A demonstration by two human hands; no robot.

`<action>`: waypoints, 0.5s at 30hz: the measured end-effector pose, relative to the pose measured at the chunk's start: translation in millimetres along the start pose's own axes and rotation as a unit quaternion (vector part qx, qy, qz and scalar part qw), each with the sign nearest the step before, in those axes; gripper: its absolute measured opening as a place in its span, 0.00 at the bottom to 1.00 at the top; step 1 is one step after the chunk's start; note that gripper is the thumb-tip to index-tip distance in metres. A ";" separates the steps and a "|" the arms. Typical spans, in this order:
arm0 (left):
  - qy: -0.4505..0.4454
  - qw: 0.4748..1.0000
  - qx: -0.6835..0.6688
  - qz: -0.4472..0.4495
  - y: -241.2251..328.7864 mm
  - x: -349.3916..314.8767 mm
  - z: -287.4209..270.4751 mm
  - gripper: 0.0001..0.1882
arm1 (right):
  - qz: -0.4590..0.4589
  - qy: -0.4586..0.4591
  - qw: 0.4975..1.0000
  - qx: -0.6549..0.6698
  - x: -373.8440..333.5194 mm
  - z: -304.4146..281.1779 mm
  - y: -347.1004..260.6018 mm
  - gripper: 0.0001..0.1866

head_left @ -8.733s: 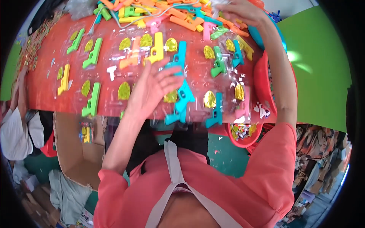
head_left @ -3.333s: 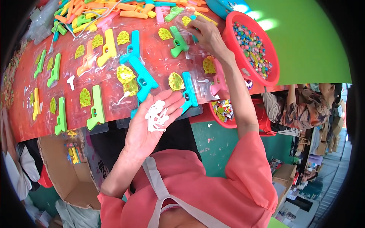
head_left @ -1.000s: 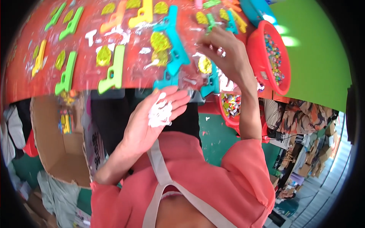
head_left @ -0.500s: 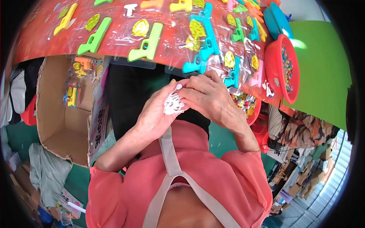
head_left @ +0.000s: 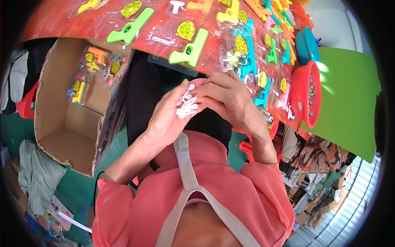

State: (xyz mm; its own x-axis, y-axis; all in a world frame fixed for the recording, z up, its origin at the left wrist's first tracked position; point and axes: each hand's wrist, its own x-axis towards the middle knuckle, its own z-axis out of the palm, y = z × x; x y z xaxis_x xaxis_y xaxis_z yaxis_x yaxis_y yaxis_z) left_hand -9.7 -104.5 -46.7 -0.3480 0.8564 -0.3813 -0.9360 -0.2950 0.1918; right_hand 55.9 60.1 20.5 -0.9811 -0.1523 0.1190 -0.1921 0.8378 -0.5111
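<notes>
At the centre of the frame, the left hand (head_left: pixel 166 113) is palm up, its grip half closed into a cup around a loose heap of small white plastic pieces (head_left: pixel 187 105) with rounded ends. The right hand (head_left: pixel 232 99) meets it from the right, fingers curled in at the heap's edge; whether that grip pinches a piece cannot be told, as the knuckles hide the fingertips.

To single out such small, overlapping pieces well, I would keep the cupped palm level, loosen the heap with a fingertip and pinch one piece by its shank. Both hands sit short of the red tabletop (head_left: pixel 53 22), so a dropped piece would likely miss it.

Farther left, the open brown cardboard box (head_left: pixel 49 99) bears large dark printed characters on its outer side, too slanted to read. A white-and-pink printed card (head_left: pixel 59 212) lies at lower left.

Beyond the hands, a lime-green plastic toy pistol (head_left: pixel 199 41) lies beside a yellow patterned oval piece (head_left: pixel 185 30) in clear moulded plastic on the tabletop. At right, the red plastic basin (head_left: pixel 299 88) carries a small pale label, illegible here. No brand can be made out.
</notes>
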 end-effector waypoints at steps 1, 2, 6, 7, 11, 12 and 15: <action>0.011 1.000 0.018 0.009 2.5 0.2 -1.9 0.22 | -0.003 -0.006 1.000 0.017 6.5 -2.5 0.8 0.08; 0.021 0.999 0.035 0.019 5.0 1.0 -3.7 0.23 | 0.044 -0.011 0.994 0.097 12.5 -0.5 4.9 0.06; 0.025 0.998 0.011 0.051 17.3 3.1 -1.3 0.24 | 0.181 0.012 0.956 0.229 36.0 -0.8 14.2 0.04; 0.024 0.998 0.009 0.054 20.0 3.1 -2.7 0.24 | 0.168 0.031 0.959 0.225 44.2 2.6 20.4 0.05; 0.017 0.997 -0.006 0.069 28.7 1.3 -9.5 0.25 | 0.149 0.049 0.971 0.178 83.0 3.1 38.6 0.06; 0.021 0.998 -0.007 0.064 29.1 -0.6 -10.2 0.25 | 0.144 0.036 0.977 0.155 93.3 -0.9 37.4 0.07; 0.024 0.997 -0.013 0.067 31.0 -5.0 -12.9 0.25 | 0.112 0.048 0.986 0.112 113.1 12.5 51.7 0.07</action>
State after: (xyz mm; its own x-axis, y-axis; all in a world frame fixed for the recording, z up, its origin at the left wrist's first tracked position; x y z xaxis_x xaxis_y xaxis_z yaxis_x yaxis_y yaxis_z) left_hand -37.7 -123.5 -50.6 -0.4715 0.7872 -0.3975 -0.8818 -0.4166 0.2209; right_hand -65.3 79.6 -3.1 -0.9950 0.0820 0.0561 0.0183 0.7061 -0.7079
